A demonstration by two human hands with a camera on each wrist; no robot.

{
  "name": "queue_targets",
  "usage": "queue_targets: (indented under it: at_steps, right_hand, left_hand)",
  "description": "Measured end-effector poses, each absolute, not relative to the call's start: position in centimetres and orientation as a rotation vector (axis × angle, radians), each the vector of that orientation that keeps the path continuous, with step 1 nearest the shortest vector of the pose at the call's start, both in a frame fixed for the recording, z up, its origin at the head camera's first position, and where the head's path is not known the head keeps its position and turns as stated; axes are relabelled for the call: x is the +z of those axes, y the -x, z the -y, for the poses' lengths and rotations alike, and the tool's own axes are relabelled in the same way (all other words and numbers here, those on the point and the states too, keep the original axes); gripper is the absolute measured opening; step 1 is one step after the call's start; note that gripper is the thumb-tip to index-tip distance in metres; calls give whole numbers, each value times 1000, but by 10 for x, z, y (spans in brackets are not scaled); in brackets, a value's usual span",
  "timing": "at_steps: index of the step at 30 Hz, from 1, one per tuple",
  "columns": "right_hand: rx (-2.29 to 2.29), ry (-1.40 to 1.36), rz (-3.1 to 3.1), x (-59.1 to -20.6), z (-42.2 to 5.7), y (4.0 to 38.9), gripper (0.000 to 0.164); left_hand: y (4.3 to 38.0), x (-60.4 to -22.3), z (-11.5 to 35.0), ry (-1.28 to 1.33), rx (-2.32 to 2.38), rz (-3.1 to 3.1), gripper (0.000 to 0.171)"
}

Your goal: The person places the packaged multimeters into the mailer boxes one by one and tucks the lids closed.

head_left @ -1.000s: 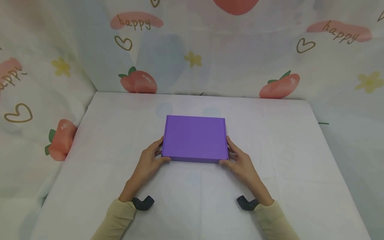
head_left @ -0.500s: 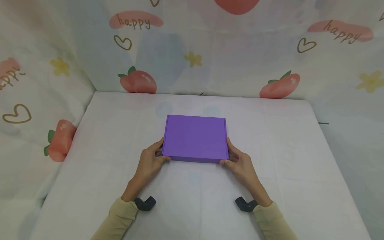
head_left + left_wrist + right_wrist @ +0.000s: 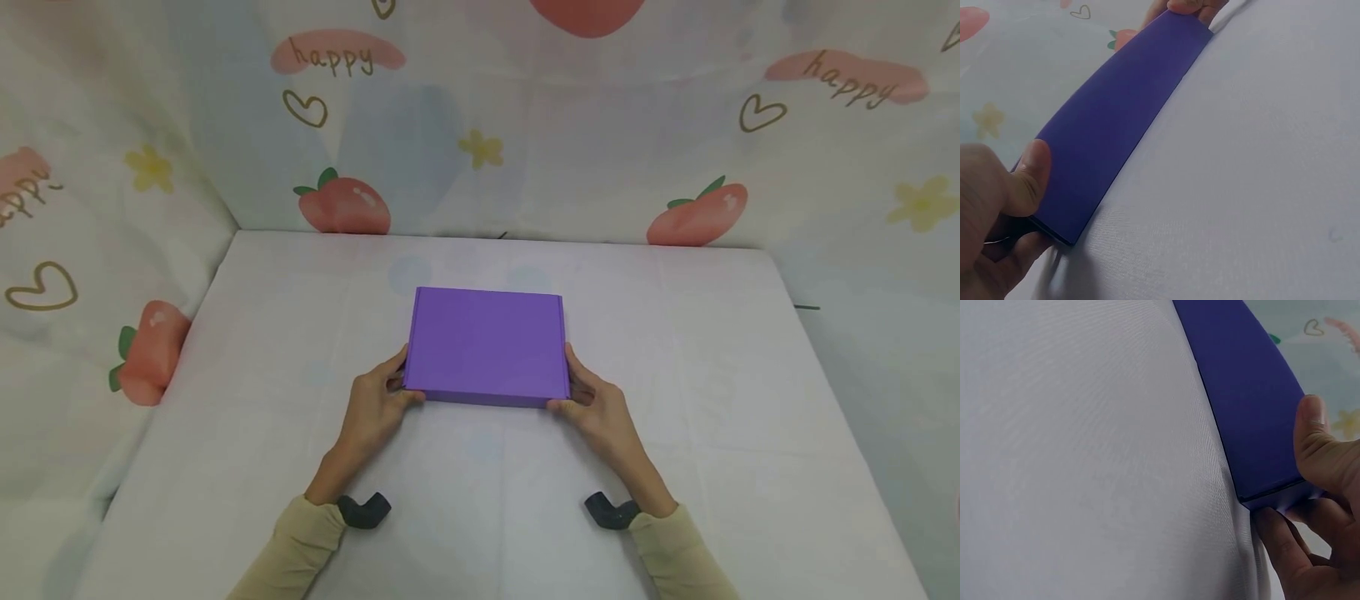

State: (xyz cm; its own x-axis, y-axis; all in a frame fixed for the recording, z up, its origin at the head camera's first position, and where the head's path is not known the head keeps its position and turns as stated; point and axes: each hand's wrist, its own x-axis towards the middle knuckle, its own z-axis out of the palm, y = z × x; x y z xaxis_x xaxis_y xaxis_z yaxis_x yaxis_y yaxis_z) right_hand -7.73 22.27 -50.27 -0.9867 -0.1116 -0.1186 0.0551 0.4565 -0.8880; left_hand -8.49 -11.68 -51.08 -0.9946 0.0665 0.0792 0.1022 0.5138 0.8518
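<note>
A flat purple cardboard box [image 3: 486,346], its lid closed, lies at the middle of the white table. My left hand [image 3: 375,408] grips its near left corner, the thumb on the front wall and the fingers along the left side. At the near right corner my right hand [image 3: 600,412] holds it the same way. In the left wrist view the thumb [image 3: 1034,172] presses the front wall of the box [image 3: 1110,119]. The right wrist view has the thumb [image 3: 1311,434] on the front wall too, with fingertips against the end of the box [image 3: 1247,406].
A white cloth covers the table [image 3: 742,400]. Behind and to the left hangs a curtain [image 3: 570,150] printed with fruit, flowers and hearts. Dark curved pieces [image 3: 365,510] stick out from both wrists, next to the light sleeves [image 3: 300,542].
Both hands keep their hold on the box, which stays in place. The forearms have shifted very slightly inward.
</note>
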Motion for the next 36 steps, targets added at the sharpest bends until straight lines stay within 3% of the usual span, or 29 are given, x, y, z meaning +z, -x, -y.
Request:
queue_targets:
  at_steps: [13, 16, 21, 28, 36]
  right_hand:
    - [-1523, 98, -2542, -503, -227, 75, 90]
    - [-1543, 107, -2506, -503, -234, 78, 78]
    - [-1666, 42, -2534, -498, -236, 101, 52]
    - [-1874, -42, -2553, -501, -227, 146, 48]
    - [-1749, -77, -2661, -508, -210, 165, 45]
  left_hand:
    - [88, -507, 124, 133, -1661, 2748, 78]
    - [95, -506, 134, 70, -1800, 2784, 64]
    - [121, -504, 132, 9, -1927, 2596, 44]
    - [174, -507, 107, 3, -1834, 2409, 42]
    - [196, -515, 92, -85, -1761, 2466, 38]
